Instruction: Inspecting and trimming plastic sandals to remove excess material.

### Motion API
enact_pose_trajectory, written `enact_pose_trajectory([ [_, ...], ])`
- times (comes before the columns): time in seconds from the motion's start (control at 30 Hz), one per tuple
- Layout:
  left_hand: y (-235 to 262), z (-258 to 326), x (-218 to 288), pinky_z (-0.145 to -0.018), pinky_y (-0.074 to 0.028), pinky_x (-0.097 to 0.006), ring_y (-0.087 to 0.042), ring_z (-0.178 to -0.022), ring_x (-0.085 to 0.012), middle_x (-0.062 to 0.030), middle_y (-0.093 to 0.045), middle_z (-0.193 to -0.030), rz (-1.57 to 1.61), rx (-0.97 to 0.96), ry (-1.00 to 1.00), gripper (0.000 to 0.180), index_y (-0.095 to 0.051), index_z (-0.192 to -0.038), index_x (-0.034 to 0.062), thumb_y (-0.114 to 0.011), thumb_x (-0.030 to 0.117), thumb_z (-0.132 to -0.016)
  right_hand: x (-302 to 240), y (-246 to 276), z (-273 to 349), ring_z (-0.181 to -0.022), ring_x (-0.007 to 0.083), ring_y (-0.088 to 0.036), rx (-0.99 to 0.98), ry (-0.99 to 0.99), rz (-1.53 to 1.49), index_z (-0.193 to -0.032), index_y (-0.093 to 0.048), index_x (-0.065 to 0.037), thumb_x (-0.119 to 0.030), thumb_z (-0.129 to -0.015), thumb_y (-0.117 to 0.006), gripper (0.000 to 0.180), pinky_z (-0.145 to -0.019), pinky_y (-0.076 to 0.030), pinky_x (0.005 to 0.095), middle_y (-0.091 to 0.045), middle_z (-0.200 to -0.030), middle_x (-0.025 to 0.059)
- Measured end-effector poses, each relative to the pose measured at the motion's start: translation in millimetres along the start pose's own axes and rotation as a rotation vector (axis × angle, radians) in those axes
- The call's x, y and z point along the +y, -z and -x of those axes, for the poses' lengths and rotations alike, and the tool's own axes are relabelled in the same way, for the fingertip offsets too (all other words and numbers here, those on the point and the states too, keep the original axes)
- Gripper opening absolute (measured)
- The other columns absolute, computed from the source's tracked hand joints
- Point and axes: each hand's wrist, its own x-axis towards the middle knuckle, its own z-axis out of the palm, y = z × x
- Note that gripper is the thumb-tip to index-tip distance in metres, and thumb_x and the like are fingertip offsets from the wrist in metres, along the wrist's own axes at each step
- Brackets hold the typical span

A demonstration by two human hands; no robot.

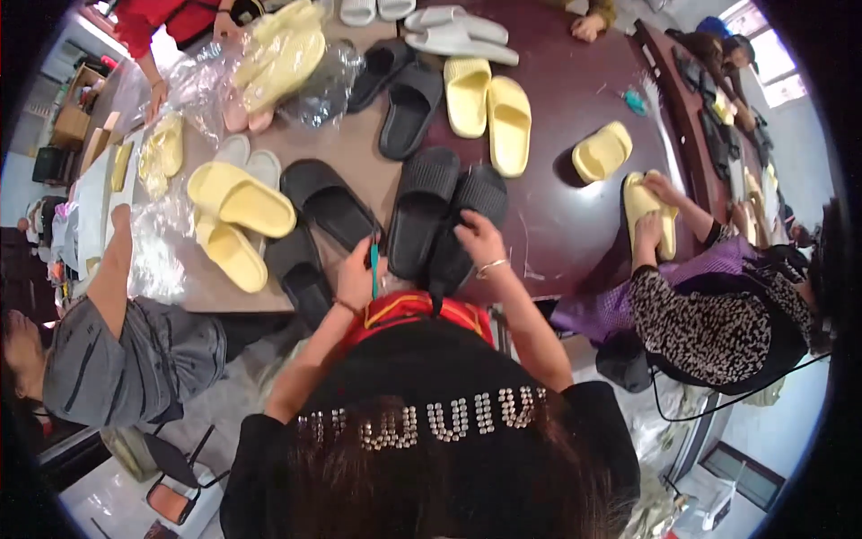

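My left hand (356, 272) is closed round a slim teal tool (374, 259), held upright at the table's near edge; its exact kind is unclear. My right hand (482, 241) grips the side of a black slide slipper (480, 193), whose lower part is in shadow. Another black slide (424, 193) lies right beside it, toes pointing away from me. Left of my hands are two more black slides, one angled (330, 202) and one (299, 269) reaching the table edge. A pair of yellow slides (241, 199) lies farther left, one partly over the other.
Beyond my hands lie black slides (410, 108), yellow slides (510, 126) and white slides (462, 36). Plastic-wrapped yellow slippers (287, 63) pile up at the far left. A lone yellow slide (602, 151) is to the right. Co-workers sit on both sides; the right one handles a yellow slide (666, 229).
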Motion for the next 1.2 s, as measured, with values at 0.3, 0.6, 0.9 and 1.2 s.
enact_pose_trajectory([
  [0.3,-8,-11,-22,-0.063,-0.043,-0.028,-0.053,-0.064,-0.0132,-0.0059,-0.055,-0.069,-0.076,-0.178,0.008,0.048,-0.046,-0.116,0.003,-0.058,0.016,-0.072,26,44,41,-0.08,0.0174,-0.06,0.128,-0.213,0.078,-0.099,-0.057,-0.003,-0.016,-0.077,-0.058,0.026,-0.072,-0.046,0.0284,-0.062,-0.09,0.0125],
  [0.6,-16,-14,4,-0.069,-0.044,-0.032,-0.058,-0.075,-0.0235,-0.0134,-0.059,-0.08,-0.266,-0.417,-0.006,0.049,-0.046,-0.115,0.0037,-0.058,0.017,-0.07,-35,-29,18,-0.077,0.0218,-0.06,-0.054,0.11,0.303,-0.098,-0.058,-0.006,-0.014,-0.076,-0.057,0.023,-0.067,-0.047,0.03,-0.06,-0.085,0.0131],
  [0.9,-7,-2,-28,-0.072,-0.044,-0.04,-0.055,-0.088,-0.0354,-0.0191,-0.058,-0.091,-0.143,-0.27,0.014,0.046,-0.049,-0.111,0.0074,-0.057,0.021,-0.068,-38,0,-19,-0.075,0.0286,-0.058,-0.019,0.114,0.412,-0.092,-0.059,-0.008,-0.014,-0.075,-0.056,0.018,-0.064,-0.047,0.037,-0.057,-0.086,0.013],
  [1.2,-9,-28,-30,-0.074,-0.045,-0.035,-0.058,-0.086,-0.0307,-0.0183,-0.059,-0.092,-0.225,-0.523,0.003,0.053,-0.046,-0.114,0.0021,-0.058,0.022,-0.067,-29,-40,9,-0.072,0.0275,-0.058,-0.054,0.411,0.546,-0.084,-0.058,-0.008,-0.015,-0.072,-0.059,0.013,-0.06,-0.047,0.0377,-0.054,-0.087,0.0081],
])
